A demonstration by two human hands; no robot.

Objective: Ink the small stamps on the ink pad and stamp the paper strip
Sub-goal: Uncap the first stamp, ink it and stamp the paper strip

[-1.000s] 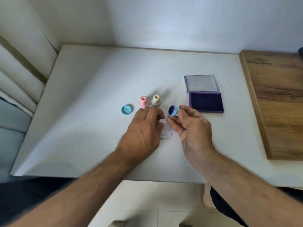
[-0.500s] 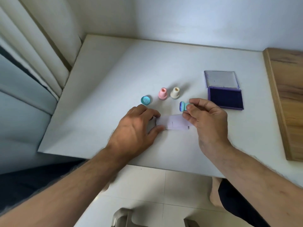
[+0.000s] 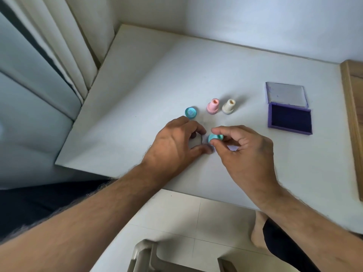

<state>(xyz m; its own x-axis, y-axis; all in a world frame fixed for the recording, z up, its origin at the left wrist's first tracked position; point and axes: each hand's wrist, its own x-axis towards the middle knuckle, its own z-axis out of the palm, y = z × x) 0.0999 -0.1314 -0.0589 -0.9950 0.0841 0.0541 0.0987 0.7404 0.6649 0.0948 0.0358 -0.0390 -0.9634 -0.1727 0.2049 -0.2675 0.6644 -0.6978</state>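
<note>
My right hand (image 3: 245, 154) pinches a small teal stamp (image 3: 215, 138) between thumb and fingers, low over the paper strip (image 3: 232, 147), which is mostly hidden under both hands. My left hand (image 3: 174, 146) rests on the white table (image 3: 225, 65), fingers spread, thumb tip on the strip's left end. A pink stamp (image 3: 212, 106) and a cream stamp (image 3: 229, 106) stand upright behind the hands. A teal cap (image 3: 191, 112) lies to their left. The purple ink pad (image 3: 290, 120) sits open at the right, its lid (image 3: 285, 94) flat behind it.
A wooden board (image 3: 353, 114) borders the table's right edge. Curtains (image 3: 59, 46) hang at the left by the table's corner. A chair back (image 3: 145, 256) and tiled floor show below the near table edge.
My right hand has turned the teal stamp face down and lowered it toward the strip. My left hand stays at the strip's left end. The camera has tilted and swung right.
</note>
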